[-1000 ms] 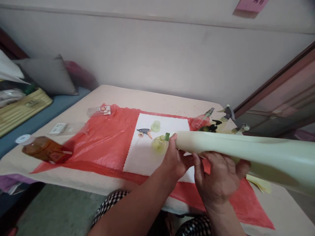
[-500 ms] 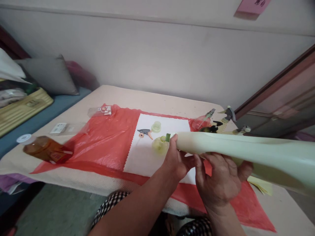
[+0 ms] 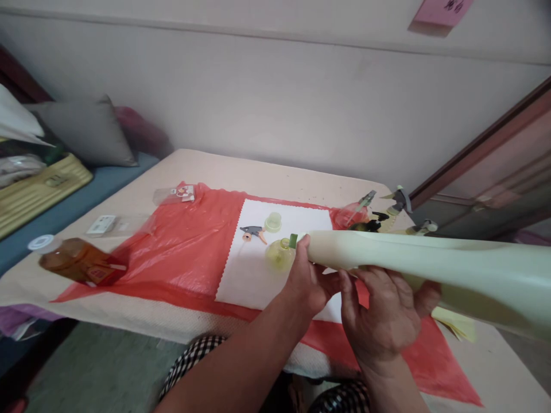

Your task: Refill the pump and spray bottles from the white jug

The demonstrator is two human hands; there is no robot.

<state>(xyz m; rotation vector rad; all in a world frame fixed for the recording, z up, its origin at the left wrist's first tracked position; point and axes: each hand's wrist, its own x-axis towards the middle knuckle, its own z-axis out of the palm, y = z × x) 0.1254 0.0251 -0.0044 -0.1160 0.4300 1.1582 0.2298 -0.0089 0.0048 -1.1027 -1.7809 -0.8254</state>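
A pale wall (image 3: 275,103) backs the beige table (image 3: 241,169); a grey cushion (image 3: 84,129) lies at left.

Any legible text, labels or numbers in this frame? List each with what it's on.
None can be read.
Pink note on the wall: dark marks, cut off by the frame edge.
Amber bottle: red label, blurred.
Clear packet: red and white print, too small.
White item: marks too small.
Yellow box: small tag, blurred.

the pale green bottle (image 3: 430,267) looks smooth, matt plastic, over a thin glossy red plastic sheet (image 3: 185,241) and white matt cloth (image 3: 253,269).
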